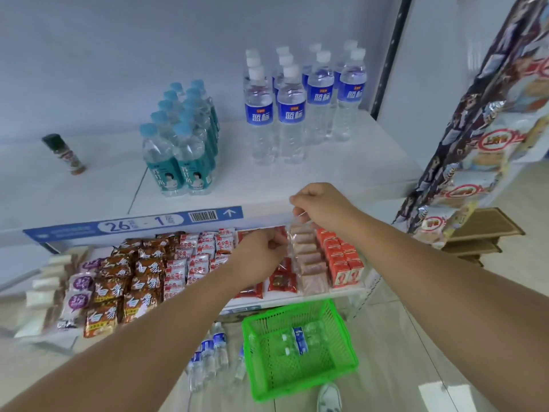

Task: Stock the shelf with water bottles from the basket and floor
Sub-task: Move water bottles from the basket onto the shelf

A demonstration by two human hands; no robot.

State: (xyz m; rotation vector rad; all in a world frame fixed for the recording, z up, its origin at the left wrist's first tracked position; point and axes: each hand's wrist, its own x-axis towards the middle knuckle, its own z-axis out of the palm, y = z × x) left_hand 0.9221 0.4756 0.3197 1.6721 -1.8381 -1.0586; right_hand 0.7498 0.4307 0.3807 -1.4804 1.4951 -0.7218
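Two hands up at the lower shelf (326,296), both pinching one clear snack packet (304,254)
Far left on the top shelf (341,173) stands a small spice jar (64,154), then a block of teal-labelled bottles (184,144), then the blue-labelled water bottles (289,114), upright in rows toward the back; below, noodle packets (124,281) crowd the lower shelf, and here's the left hand (261,254), fingers curled, nipping the packet's left edge while the right hand (320,209) pinches its top, the packet hanging in front of the red cartons (346,263); down on the floor, loose floor bottles (208,358) sit just left of the green basket (297,382), the left forearm crossing above them, with one basket bottle (298,340) lying inside; hanging snack bags (475,129) crowd the right side
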